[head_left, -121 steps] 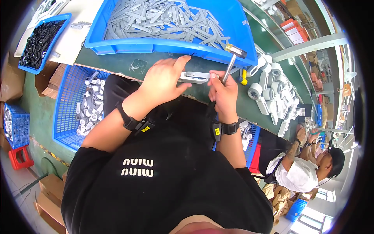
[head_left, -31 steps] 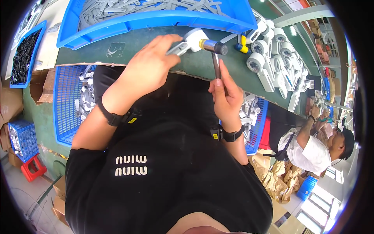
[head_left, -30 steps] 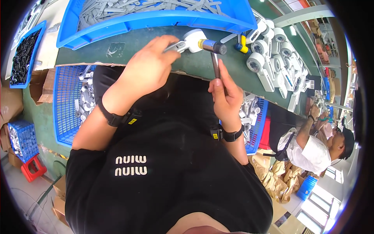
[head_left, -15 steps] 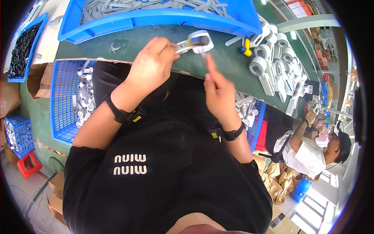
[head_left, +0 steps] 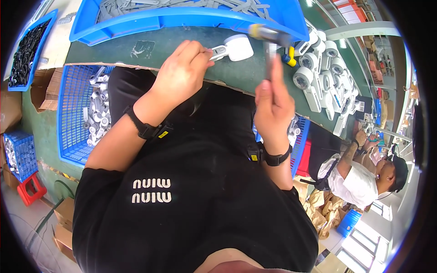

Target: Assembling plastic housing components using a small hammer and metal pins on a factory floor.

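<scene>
Two hands are engaged at the green bench (head_left: 150, 38) edge — the white plastic part (head_left: 232, 48) is pinched at its narrow stem by the left hand (head_left: 184, 73), the small hammer (head_left: 269, 38) gripped by the right hand (head_left: 273, 107). Light, rigid, somewhat slippery it is judged — best held by the stem.

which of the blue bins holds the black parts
The small blue bin at the far left edge of the bench. It is filled with dark black pieces, whereas the large tray and the basket hold grey and white parts.
</scene>
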Demonstrator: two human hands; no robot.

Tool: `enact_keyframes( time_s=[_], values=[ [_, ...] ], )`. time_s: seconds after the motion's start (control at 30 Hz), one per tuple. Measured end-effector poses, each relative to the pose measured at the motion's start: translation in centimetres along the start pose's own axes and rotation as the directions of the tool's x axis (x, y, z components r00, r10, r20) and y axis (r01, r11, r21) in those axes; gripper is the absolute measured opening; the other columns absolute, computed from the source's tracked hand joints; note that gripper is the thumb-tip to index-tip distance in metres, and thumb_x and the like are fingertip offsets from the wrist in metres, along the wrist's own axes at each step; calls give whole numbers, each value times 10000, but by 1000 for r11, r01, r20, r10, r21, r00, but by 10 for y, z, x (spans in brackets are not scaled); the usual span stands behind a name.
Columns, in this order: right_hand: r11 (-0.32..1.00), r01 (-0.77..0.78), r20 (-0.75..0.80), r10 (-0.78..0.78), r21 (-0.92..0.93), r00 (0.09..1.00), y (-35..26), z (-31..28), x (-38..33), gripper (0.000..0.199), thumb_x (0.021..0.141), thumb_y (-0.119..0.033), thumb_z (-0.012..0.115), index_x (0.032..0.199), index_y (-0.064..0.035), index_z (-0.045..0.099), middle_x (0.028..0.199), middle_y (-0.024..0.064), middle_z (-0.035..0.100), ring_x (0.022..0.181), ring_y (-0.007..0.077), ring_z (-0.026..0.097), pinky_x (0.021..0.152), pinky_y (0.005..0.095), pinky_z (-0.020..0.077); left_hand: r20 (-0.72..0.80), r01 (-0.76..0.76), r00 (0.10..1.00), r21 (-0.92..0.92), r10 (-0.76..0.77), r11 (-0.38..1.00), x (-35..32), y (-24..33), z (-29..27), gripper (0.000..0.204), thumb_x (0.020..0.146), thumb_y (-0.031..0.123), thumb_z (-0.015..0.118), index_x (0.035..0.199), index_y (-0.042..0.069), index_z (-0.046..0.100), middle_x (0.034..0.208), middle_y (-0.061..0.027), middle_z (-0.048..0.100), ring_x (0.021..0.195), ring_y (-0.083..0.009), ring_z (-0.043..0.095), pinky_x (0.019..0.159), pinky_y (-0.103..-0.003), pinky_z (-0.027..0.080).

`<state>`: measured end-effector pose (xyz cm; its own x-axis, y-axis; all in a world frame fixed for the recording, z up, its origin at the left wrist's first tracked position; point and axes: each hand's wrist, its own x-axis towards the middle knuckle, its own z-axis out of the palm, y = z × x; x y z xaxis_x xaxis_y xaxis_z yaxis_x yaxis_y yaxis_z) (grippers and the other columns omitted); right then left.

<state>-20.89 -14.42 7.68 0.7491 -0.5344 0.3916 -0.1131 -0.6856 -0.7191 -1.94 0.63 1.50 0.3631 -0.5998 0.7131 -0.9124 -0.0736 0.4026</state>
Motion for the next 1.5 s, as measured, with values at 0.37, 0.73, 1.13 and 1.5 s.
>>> enact_keyframes(
  time_s=[0.37, 0.73, 1.13, 1.5],
  values=[
    [981, -44, 54, 34, 187, 998, -4, 3, -14, 530, 1094, -37, 596, 1617, -118, 574, 777, 77, 630, 658, 141, 566, 682, 288, 510, 22, 182, 983, -220, -181, 958, -6, -9, -1, 288, 899, 60, 883, 1139, 3, 735, 1036, -139, 766, 925, -343, 755, 805, -396, 609],
    [983, 184, 161, -185, 21, 970, 11, 7, -12, 568, 1004, 48, 650, 1548, -113, 639, 933, 208, 714, 791, 390, 695, 746, 420, 563, -23, 253, 962, -299, -272, 920, -15, -8, 11, 748, 895, 48, 902, 1456, 4, 411, 1044, -152, 801, 948, -304, 805, 848, -385, 632],
    [948, 243, 128, -272, 205, 954, -6, 39, -15, 579, 1000, 61, 664, 1549, -123, 647, 848, 177, 673, 690, 318, 634, 703, 364, 530, 54, 395, 914, -355, -403, 847, -8, -9, 1, 892, 844, 168, 969, 1499, 16, 383, 1011, -151, 797, 915, -328, 808, 830, -412, 648],
    [961, 157, -37, -153, 228, 988, 33, 21, -16, 509, 1071, -22, 657, 1577, -26, 601, 860, 55, 708, 720, 125, 645, 708, 277, 535, 64, 237, 970, 1, -236, 972, -7, -11, -30, 901, 852, 83, 909, 1590, -14, 402, 1062, -110, 713, 1006, -324, 711, 885, -414, 560]
  ],
)
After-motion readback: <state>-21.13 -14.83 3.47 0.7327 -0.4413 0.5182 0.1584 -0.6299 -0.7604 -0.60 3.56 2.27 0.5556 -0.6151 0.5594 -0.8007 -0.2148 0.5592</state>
